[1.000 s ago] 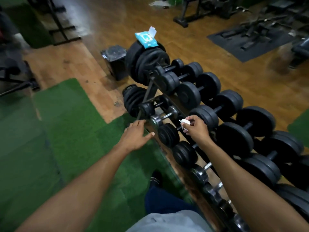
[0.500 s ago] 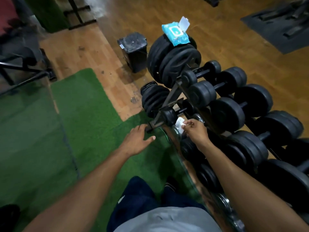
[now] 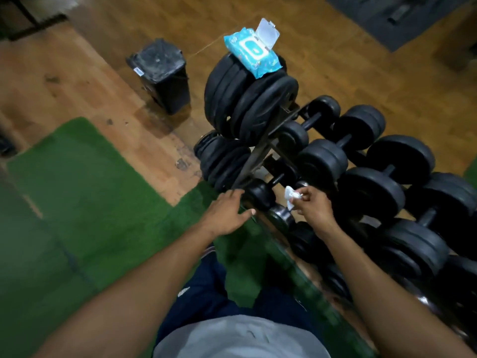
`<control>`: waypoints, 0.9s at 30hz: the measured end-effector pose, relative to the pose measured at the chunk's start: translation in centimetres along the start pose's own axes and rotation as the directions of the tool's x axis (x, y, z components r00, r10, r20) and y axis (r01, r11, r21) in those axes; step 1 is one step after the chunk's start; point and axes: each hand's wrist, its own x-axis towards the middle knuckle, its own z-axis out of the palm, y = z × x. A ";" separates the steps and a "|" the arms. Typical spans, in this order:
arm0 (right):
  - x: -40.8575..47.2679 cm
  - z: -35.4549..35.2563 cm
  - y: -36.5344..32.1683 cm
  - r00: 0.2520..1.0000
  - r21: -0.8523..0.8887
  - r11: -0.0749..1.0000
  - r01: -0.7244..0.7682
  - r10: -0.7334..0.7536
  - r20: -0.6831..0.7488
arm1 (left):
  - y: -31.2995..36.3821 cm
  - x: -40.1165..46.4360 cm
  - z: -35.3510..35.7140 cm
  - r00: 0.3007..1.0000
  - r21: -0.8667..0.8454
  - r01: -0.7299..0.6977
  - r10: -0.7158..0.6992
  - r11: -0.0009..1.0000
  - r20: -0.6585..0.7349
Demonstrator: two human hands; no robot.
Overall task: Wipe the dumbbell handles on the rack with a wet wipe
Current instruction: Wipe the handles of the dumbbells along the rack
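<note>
Right hand (image 3: 313, 206): fingers pinch crumpled wipe (image 3: 291, 195), just above small dumbbell (image 3: 260, 193) at rack (image 3: 254, 156) end. Left hand (image 3: 224, 215): fingers straight, holds nothing, touching same dumbbell's head. Advice: wrap wipe round handle, rub full length, steady head.

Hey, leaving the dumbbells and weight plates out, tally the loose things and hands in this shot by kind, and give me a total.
Wipe packs: 1, blue, lid flipped open, lying on the weight plates
Used wipes: 1, white, crumpled, pinched in the right hand
Bins: 1, black, on the wooden floor
Hands: 2, left hand and right hand
Total: 5
</note>
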 end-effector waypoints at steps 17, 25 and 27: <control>3.4 4.3 -1.4 0.967 0.124 0.980 -0.158 0.179 -0.179 | -3.0 11.5 -5.2 0.957 0.202 -0.160 0.101 0.966 0.271; 7.8 7.5 2.2 0.959 0.172 0.964 -0.201 0.229 -0.165 | -3.8 15.9 -3.5 0.947 0.241 -0.160 0.080 0.957 0.312; 8.3 8.2 2.9 0.948 0.150 0.963 -0.225 0.252 -0.196 | -4.3 17.4 -2.5 0.936 0.238 -0.179 0.091 0.954 0.339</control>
